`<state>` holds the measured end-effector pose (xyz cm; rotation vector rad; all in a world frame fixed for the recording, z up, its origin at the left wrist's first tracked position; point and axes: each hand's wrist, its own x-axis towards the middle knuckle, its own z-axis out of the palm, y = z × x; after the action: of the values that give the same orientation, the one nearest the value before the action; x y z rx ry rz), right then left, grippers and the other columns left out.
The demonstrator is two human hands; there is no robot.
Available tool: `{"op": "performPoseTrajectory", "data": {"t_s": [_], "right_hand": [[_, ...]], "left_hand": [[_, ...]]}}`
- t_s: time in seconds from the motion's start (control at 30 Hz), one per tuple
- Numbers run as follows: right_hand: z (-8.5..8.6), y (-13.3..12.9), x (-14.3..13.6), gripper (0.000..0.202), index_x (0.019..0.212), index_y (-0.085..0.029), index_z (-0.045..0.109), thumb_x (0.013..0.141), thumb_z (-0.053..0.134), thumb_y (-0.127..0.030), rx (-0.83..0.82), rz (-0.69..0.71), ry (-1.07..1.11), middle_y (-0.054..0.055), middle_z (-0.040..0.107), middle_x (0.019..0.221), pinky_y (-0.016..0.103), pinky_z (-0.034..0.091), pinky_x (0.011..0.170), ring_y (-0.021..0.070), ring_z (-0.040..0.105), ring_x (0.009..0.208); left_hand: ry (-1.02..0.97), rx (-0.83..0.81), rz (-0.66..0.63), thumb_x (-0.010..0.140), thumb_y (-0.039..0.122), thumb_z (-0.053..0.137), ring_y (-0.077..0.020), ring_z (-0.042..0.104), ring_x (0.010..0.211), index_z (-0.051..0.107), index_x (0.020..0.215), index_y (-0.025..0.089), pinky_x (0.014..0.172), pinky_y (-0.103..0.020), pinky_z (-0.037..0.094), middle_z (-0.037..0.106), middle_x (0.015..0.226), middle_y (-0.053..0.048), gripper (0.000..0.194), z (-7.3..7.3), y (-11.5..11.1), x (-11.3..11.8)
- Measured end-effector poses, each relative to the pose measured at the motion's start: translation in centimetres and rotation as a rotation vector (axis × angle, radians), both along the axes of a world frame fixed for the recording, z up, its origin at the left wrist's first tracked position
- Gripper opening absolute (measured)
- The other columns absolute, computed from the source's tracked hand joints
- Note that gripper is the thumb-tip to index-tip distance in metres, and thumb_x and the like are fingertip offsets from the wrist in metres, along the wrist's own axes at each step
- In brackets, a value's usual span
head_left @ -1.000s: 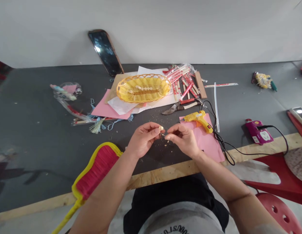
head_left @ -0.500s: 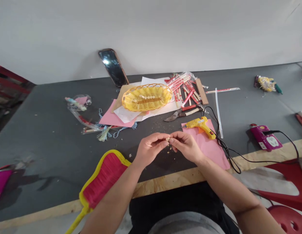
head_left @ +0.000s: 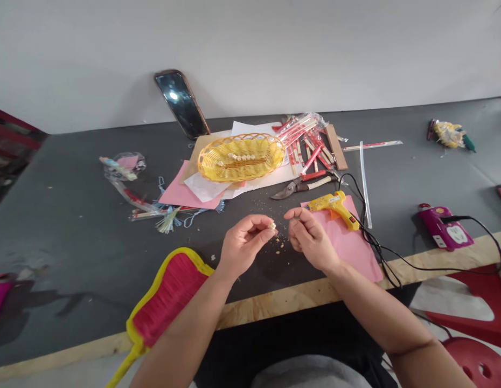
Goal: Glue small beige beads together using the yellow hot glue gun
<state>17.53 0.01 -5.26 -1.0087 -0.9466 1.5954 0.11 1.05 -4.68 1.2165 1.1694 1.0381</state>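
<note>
My left hand [head_left: 247, 241] pinches a small pale bumpy piece [head_left: 272, 226] between thumb and fingertips, above the dark tabletop. Just to its right, my right hand [head_left: 311, 237] is apart from the piece. Its index finger reaches out, the other fingers curl in, and nothing shows in it. Pale crumbs [head_left: 278, 252] are scattered under and between the hands. Beyond them stands a yellow woven basket [head_left: 212, 175], holding a row of similar pale pieces [head_left: 241, 157]. A yellow glue gun [head_left: 333, 203] lies on pink paper [head_left: 355, 253] beside my right hand.
Pruning shears [head_left: 289, 188] and wrapped chopsticks [head_left: 311, 143] lie behind the hands. A phone [head_left: 181, 102] leans on the wall. At front left is a pink fan-shaped piece with yellow edging [head_left: 173, 293]. A black cable [head_left: 420, 265] runs to a purple power box [head_left: 446, 229].
My hands have drawn apart. The right has let go of the pale piece and moved right; the left keeps it, a little further left. The view has shifted slightly.
</note>
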Motion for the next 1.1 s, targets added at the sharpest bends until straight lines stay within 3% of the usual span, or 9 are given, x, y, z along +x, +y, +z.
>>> {"op": "performPoseTrajectory", "data": {"t_s": [0.17,0.33,0.6,0.8,1.0,1.1], "right_hand": [[-0.16,0.13,0.24,0.040,0.097,-0.019,0.059,0.088,0.064,-0.058,0.007,0.055,-0.033,-0.011,0.038,0.052,0.020,0.025,0.040,0.0057,0.034,0.041],[-0.23,0.26,0.51,0.044,0.094,-0.018,0.063,0.087,0.065,-0.062,0.045,0.095,-0.118,-0.006,0.052,0.060,0.023,0.038,0.050,0.0079,0.048,0.050],[-0.21,0.23,0.60,0.039,0.082,-0.018,0.063,0.084,0.071,-0.056,-0.027,0.162,-0.099,-0.006,0.052,0.060,0.022,0.035,0.049,0.0063,0.045,0.049],[-0.57,0.24,0.43,0.041,0.080,-0.017,0.063,0.083,0.072,-0.058,-0.030,0.147,-0.036,-0.006,0.052,0.063,0.021,0.037,0.048,0.0062,0.046,0.050],[-0.36,0.22,0.43,0.038,0.086,-0.018,0.065,0.087,0.067,-0.056,0.013,0.098,-0.104,-0.006,0.051,0.062,0.022,0.038,0.049,0.0069,0.047,0.049],[-0.11,0.05,0.47,0.029,0.087,-0.019,0.067,0.088,0.068,-0.048,0.106,0.049,-0.211,-0.005,0.055,0.063,0.023,0.039,0.050,0.0083,0.049,0.052]], "left_hand": [[0.041,0.074,-0.026,0.080,0.039,0.079,-0.0160,0.072,0.072,0.072,0.090,0.020,0.065,-0.023,0.055,0.071,0.080,-0.002,0.023,-0.43,-0.02,-0.17],[0.283,0.364,-0.044,0.085,0.026,0.074,-0.0130,0.070,0.071,0.072,0.089,0.022,0.070,-0.022,0.055,0.075,0.082,0.000,0.006,-0.39,-0.11,-0.13],[0.469,0.719,-0.079,0.086,0.018,0.075,-0.0123,0.070,0.070,0.071,0.098,0.022,0.069,-0.022,0.056,0.076,0.083,-0.001,0.013,-0.42,-0.12,0.07],[0.431,0.735,-0.065,0.088,0.013,0.071,-0.0131,0.070,0.076,0.073,0.098,0.022,0.070,-0.022,0.056,0.074,0.087,-0.003,0.013,-0.18,-0.03,0.06],[0.383,0.664,-0.070,0.086,0.012,0.073,-0.0126,0.068,0.075,0.071,0.092,0.021,0.068,-0.022,0.055,0.073,0.084,-0.002,0.011,0.24,-0.01,0.04],[0.391,0.663,-0.069,0.086,0.012,0.073,-0.0125,0.067,0.072,0.071,0.093,0.021,0.065,-0.022,0.055,0.073,0.085,-0.002,0.012,0.19,-0.03,0.07]]}}
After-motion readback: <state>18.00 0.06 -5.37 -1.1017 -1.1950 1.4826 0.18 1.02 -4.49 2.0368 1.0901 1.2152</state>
